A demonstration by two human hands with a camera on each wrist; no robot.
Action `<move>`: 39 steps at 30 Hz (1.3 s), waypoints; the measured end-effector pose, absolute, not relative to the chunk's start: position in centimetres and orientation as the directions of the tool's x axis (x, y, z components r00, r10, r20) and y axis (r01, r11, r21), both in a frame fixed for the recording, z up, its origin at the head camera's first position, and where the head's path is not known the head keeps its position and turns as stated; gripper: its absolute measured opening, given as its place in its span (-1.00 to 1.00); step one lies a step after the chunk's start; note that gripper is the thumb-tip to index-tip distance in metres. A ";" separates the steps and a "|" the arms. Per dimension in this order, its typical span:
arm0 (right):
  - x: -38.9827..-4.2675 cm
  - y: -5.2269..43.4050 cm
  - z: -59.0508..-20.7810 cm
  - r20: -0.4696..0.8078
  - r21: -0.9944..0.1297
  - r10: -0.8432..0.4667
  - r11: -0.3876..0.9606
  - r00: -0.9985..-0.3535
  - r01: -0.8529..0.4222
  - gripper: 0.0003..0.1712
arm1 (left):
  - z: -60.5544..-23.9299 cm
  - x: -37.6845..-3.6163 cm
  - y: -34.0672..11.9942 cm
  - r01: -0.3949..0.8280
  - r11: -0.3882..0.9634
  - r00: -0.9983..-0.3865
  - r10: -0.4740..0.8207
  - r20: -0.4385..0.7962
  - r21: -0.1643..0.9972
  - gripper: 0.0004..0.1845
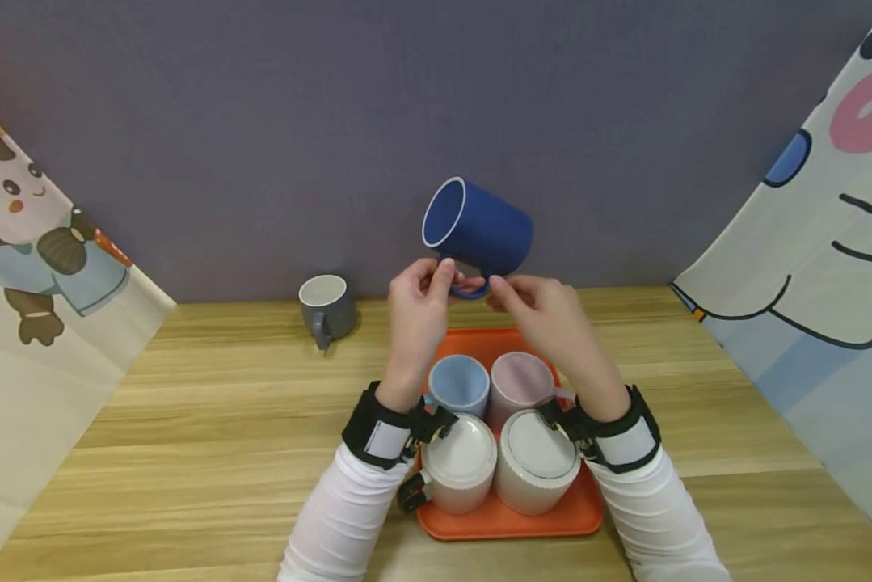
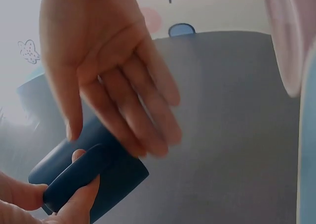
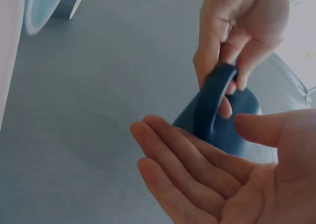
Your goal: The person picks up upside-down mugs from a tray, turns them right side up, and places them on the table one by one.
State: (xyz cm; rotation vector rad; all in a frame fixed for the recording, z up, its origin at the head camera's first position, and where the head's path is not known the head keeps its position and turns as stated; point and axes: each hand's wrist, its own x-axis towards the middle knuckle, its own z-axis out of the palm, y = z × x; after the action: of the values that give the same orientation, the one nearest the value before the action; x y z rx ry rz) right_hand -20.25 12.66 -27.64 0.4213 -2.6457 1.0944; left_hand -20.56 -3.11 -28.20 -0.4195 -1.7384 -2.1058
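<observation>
From the head view I see the wooden table (image 1: 210,420) with an orange tray (image 1: 508,517) carrying four mugs: a light blue mug (image 1: 459,384), a pink mug (image 1: 520,380) and two white mugs (image 1: 459,462) nearest me. A grey mug (image 1: 326,307) stands apart on the table to the left. The dark blue mug (image 1: 479,230) is held up in the air above the tray, tilted, mouth facing left. Only the wrist views show the grip: my left hand (image 1: 417,311) pinches the mug's handle (image 3: 215,98) between thumb and fingers, while my right hand (image 1: 545,315) lies released, fingers straight, just beside the mug.
</observation>
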 end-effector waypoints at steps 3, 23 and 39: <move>-20.2 12.3 -27.7 0.330 -0.646 -0.159 0.680 -0.931 -0.345 -0.43 | -28.2 -20.5 -2.5 0.443 -0.189 -0.896 -0.120 0.427 0.876 -0.75; -21.3 12.4 -28.7 0.290 -0.944 -0.086 0.141 -0.953 -0.300 -0.50 | -28.4 -20.7 -1.6 0.295 -0.406 -0.954 -0.070 0.293 0.865 -0.74; -21.6 12.5 -28.9 0.223 -0.975 -0.086 -0.049 -0.971 -0.219 -0.55 | -28.5 -20.6 -1.5 0.353 -0.302 -0.935 -0.094 0.341 0.886 -0.76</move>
State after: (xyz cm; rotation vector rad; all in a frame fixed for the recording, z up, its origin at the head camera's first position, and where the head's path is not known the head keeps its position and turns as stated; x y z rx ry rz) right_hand -21.63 12.45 -28.89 0.3385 -2.1000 2.1843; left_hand -20.60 -1.53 -28.50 -0.3257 -1.6584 -2.3078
